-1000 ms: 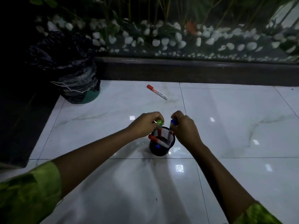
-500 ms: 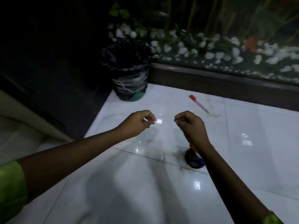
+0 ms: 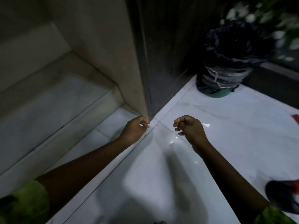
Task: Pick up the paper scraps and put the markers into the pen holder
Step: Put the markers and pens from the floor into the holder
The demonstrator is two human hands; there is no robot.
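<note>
My left hand (image 3: pixel 135 129) hovers over the white floor tiles, fingers curled in loosely with nothing in them. My right hand (image 3: pixel 189 128) hangs beside it, also curled and holding nothing. The black mesh pen holder (image 3: pixel 281 195) sits at the right edge, blurred, with a red marker tip (image 3: pixel 295 183) showing in it. Another red marker (image 3: pixel 296 118) lies on the floor, cut off by the right edge. No paper scraps are visible.
A bin lined with a black bag (image 3: pixel 226 62) stands at the far right by a dark wall. A beige wall corner (image 3: pixel 142 102) comes down just beyond my left hand. Pale marble steps (image 3: pixel 48 102) fill the left. White pebbles and plants (image 3: pixel 275 16) show at top right.
The view has swung left, so the pen holder and loose marker slid to the right edge. My hands, which were at the holder with markers a second ago, are lifted off it and hold nothing.
</note>
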